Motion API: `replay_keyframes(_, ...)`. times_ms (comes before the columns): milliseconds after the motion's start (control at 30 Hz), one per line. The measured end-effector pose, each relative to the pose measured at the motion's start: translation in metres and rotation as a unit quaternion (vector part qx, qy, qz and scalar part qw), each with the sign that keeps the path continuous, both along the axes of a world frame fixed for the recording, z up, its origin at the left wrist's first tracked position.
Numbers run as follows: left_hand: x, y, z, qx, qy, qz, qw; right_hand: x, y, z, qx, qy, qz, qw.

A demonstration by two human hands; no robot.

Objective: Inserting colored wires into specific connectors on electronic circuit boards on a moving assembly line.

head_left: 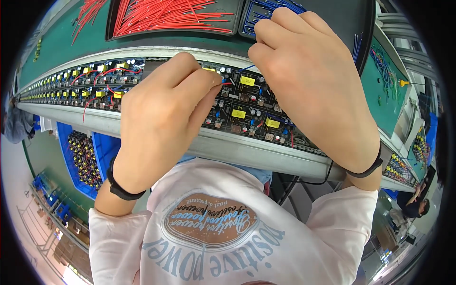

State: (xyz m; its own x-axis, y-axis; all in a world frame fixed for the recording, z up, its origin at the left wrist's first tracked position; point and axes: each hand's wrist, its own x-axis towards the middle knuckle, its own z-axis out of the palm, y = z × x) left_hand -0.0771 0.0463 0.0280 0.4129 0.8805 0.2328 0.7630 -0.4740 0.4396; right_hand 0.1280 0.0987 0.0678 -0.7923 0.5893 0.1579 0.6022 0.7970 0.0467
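Observation:
My left hand (161, 107) is over the row of black circuit boards (231, 92), its thumb and fingers pinched together. A short red wire (227, 84) sticks out at its fingertips, just above a board. Higher and to the right, my right hand (304, 71) is closed, its knuckles in front of the tray of blue wires (256, 14). From beneath its curled fingers a blue wire (246, 68) reaches down toward the boards. Its fingertips are hidden behind the hand. The boards carry yellow block components (247, 80), capacitors and metal connectors.
A dark tray of red wires (161, 16) stands at the back. More boards with red wires run left along the metal rail (228, 147). A blue bin (107, 147) of boards sits below left. A black cord (327, 173) hangs near my right wrist. Another person (413, 206) is far right.

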Motion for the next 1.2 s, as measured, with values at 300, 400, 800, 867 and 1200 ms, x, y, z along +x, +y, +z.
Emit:
replay_keyframes(300,0.002,0.004,-0.009,-0.006,-0.007,0.004,1.0,-0.003,0.003,0.004,-0.001,0.007,-0.03,1.0)
replay_keyframes(400,0.002,0.002,-0.005,-0.028,-0.009,0.002,1.0,-0.005,0.004,0.003,0.0,0.005,-0.037,0.999)
replay_keyframes(800,0.0,0.005,-0.005,-0.006,0.008,-0.018,1.0,-0.005,0.004,0.008,0.005,-0.001,-0.064,0.998)
replay_keyframes(867,0.0,0.006,-0.004,-0.006,0.012,-0.02,1.0,-0.007,0.006,0.008,0.005,-0.001,-0.069,0.998)
replay_keyframes(1200,-0.001,0.007,-0.001,0.002,0.021,-0.039,0.999,-0.011,0.007,0.012,0.006,-0.004,-0.095,0.995)
